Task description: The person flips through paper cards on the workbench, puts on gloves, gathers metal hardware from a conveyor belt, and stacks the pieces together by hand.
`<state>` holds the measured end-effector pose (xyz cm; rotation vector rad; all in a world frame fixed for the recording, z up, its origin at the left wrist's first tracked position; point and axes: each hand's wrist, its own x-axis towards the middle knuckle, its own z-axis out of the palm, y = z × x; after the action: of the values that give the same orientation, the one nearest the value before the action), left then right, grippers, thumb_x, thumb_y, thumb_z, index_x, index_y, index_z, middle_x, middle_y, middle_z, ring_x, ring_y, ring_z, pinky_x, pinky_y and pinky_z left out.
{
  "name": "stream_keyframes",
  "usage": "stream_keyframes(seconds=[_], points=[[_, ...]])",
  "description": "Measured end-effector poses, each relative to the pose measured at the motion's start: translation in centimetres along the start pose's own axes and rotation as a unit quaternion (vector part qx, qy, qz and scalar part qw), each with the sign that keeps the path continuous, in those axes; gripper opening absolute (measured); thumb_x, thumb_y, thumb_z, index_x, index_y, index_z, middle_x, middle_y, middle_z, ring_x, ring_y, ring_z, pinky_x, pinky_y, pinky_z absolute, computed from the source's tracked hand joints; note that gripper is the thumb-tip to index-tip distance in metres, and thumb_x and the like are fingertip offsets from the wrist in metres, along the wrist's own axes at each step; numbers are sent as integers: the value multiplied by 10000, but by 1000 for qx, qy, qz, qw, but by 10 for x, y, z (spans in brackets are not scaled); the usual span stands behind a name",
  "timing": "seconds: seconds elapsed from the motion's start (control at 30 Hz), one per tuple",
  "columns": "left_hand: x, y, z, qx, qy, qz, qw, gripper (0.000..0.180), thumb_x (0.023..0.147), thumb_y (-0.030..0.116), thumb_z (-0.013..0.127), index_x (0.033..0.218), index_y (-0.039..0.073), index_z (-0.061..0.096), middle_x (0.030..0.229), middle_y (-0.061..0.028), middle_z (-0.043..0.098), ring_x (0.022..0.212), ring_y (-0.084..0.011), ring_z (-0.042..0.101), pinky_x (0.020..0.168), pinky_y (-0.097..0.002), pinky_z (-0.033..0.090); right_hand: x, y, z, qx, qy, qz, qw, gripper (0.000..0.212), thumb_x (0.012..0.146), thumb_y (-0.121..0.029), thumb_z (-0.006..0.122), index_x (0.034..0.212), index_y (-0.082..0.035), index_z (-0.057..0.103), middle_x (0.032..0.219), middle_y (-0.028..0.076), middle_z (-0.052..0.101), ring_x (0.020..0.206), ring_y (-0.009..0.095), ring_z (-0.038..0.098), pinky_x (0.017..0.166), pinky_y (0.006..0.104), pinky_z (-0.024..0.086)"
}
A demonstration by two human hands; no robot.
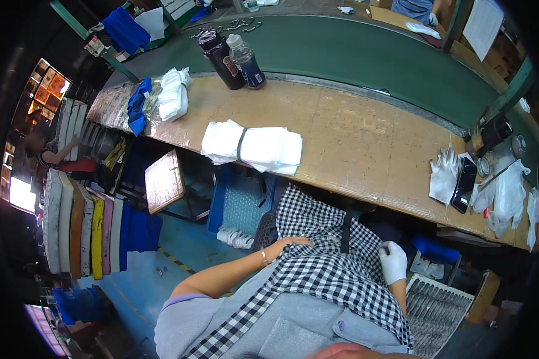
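Observation:
My bare left hand [289, 243], with a bracelet at its wrist, rests against the black-and-white checked apron [317, 263] at my waist. Its fingers are mostly hidden in the cloth. At the apron's right side is my right hand [393, 263] in a white glove, its fingers curled; whatever they hold, if anything, is hidden. On the worktable [353, 140] before me lies a folded white cloth bundle [263, 146] with a dark band round it. Apart from both hands, a pair of white gloves [444, 176] lies beside a dark phone [464, 186] on the right.
A dark bottle [223, 63] and a clear-topped bottle [245, 63] stand by the green conveyor belt [365, 60]. Another white bundle [173, 96] and blue cloth [139, 107] lie left. Below are a blue bin [214, 209] and stool [164, 182]. Across the belt is another person [414, 9].

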<state>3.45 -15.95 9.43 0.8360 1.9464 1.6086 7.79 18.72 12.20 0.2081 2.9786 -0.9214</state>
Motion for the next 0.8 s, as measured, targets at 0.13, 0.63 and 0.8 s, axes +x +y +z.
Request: stream_keyframes(seconds=[0.13,0.63,0.8], points=[[53,21,0,31,-186,-147,971,258,867,122,497,1083,102,637,904,-60,550,836,-186,563,799,-278,474,-33,-14,-20,-118,-145,76,979,225,785,-250,624,797,-27,594,864,195,633,835,365,607,746,452,479],[83,60,4,134,-168,-68,974,278,709,-37,656,966,47,719,793,-36,618,731,-144,602,649,-238,495,-168,-42,-26,4,-171,345,923,183,827,-224,633,914,-63,627,832,165,645,805,344,626,703,425,488],[111,74,5,196,-250,8,948,208,737,23,660,935,57,715,876,-80,651,790,-246,645,714,-317,530,-105,-61,-10,189,-1,234,954,156,840,-188,639,930,-61,657,920,96,689,831,224,671,751,299,515]])
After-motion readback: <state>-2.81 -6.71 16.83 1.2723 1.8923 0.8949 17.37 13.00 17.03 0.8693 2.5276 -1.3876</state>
